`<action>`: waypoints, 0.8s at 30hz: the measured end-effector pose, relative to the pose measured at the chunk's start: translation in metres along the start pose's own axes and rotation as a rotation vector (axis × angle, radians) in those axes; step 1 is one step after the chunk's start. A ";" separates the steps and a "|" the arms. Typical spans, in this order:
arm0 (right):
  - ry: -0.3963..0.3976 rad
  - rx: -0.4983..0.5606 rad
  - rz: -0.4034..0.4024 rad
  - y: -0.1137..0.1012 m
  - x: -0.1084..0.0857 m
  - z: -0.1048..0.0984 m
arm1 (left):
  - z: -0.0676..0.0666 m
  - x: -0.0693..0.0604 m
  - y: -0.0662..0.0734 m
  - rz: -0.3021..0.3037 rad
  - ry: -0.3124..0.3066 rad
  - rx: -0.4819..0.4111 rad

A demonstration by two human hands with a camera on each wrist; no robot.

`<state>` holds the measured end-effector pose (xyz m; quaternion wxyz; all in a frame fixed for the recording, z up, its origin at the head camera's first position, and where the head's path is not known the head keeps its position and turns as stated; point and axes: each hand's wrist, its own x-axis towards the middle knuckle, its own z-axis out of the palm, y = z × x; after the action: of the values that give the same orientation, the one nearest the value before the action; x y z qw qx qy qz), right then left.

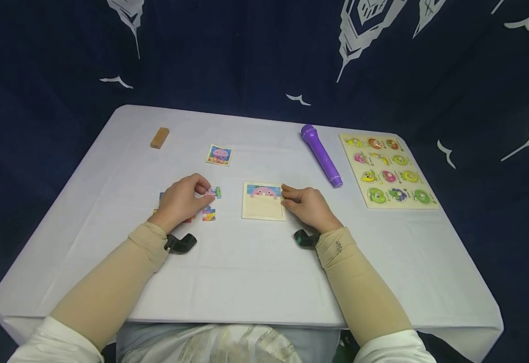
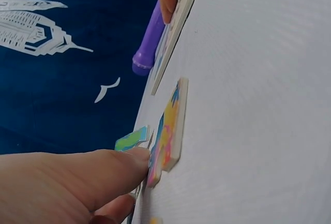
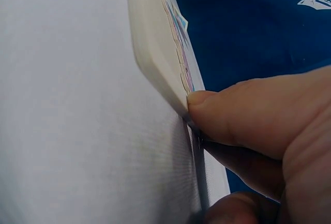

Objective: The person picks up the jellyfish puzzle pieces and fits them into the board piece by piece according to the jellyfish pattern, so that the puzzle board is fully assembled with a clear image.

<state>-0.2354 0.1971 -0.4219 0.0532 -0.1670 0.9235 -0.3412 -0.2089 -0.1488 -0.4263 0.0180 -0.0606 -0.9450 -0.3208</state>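
Observation:
My left hand (image 1: 180, 200) pinches a small jigsaw piece (image 1: 217, 192), pink and green, between thumb and fingers just above the table. Below it lies a colourful jigsaw piece (image 1: 208, 214), also seen edge-on as a yellow and pink piece (image 2: 173, 131) in the left wrist view. More pieces are partly hidden under that hand. A square wooden puzzle tray (image 1: 264, 209) lies in the middle, its top row filled with a pink cartoon picture. On its right edge, my right hand (image 1: 309, 205) grips with thumb and fingers; the thumb (image 3: 227, 107) touches the rim in the right wrist view.
Behind the tray lies a small picture card (image 1: 219, 155) with a pink figure. A wooden block (image 1: 159, 137) is at the back left. To the right are a purple microphone-shaped stick (image 1: 322, 156) and a fruit puzzle board (image 1: 389, 171). A white cloth (image 1: 246, 282) covers the table.

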 end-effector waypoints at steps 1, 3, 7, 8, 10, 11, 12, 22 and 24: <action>0.000 0.001 0.000 0.000 0.000 0.000 | 0.000 0.000 0.000 0.007 0.000 -0.002; -0.001 0.001 0.001 0.000 0.000 -0.001 | 0.000 0.000 0.000 0.022 -0.002 -0.002; -0.008 0.002 0.008 0.000 0.000 0.000 | 0.001 0.000 0.001 0.040 -0.001 -0.005; -0.008 0.003 0.010 0.000 0.000 0.000 | 0.000 0.000 0.001 0.039 0.001 -0.010; -0.005 0.005 0.014 -0.001 0.000 0.000 | 0.000 -0.001 0.001 0.033 0.007 -0.022; -0.003 0.006 0.016 -0.001 0.000 0.000 | 0.000 -0.001 0.002 0.032 0.010 -0.028; -0.001 0.008 0.018 0.000 0.000 0.000 | 0.000 -0.001 0.002 0.029 0.014 -0.032; 0.012 -0.005 0.011 -0.001 0.000 0.001 | 0.000 -0.004 0.005 0.021 0.034 -0.055; 0.012 -0.003 0.015 0.000 0.000 0.001 | 0.000 -0.003 0.006 0.022 0.036 -0.082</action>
<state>-0.2357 0.1965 -0.4223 0.0499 -0.1581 0.9256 -0.3402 -0.2048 -0.1448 -0.4231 0.0359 -0.0658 -0.9299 -0.3600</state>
